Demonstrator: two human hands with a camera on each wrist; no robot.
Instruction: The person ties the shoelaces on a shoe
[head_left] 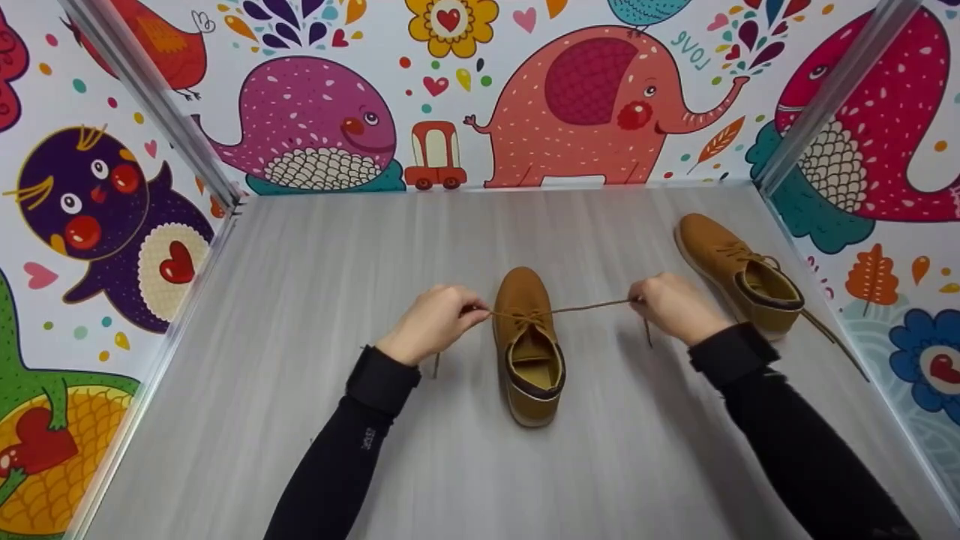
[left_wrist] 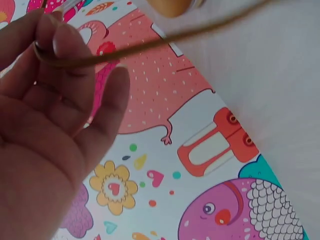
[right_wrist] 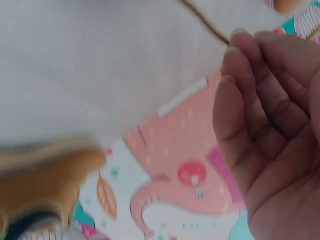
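Note:
A tan lace-up shoe (head_left: 523,289) stands in the middle of the grey surface, toe pointing away. Its brown shoelace (head_left: 589,307) stretches out to both sides above the tongue. On the left my left hand (head_left: 439,322) pinches one lace end close to the shoe's side, with a short tail hanging below. My right hand (head_left: 679,306) pinches the other end farther out to the right, its tail dangling too. In the left wrist view the lace (left_wrist: 150,46) loops over the fingers. The right wrist view shows the lace (right_wrist: 206,22) running into the fingertips.
A second tan shoe (head_left: 750,277) stands at the right, beyond my right hand, its loose lace (head_left: 836,343) trailing toward the side wall. Printed panels with cartoon animals enclose the grey surface (head_left: 337,247) at the back and both sides, with metal edging (head_left: 802,135) at the corners.

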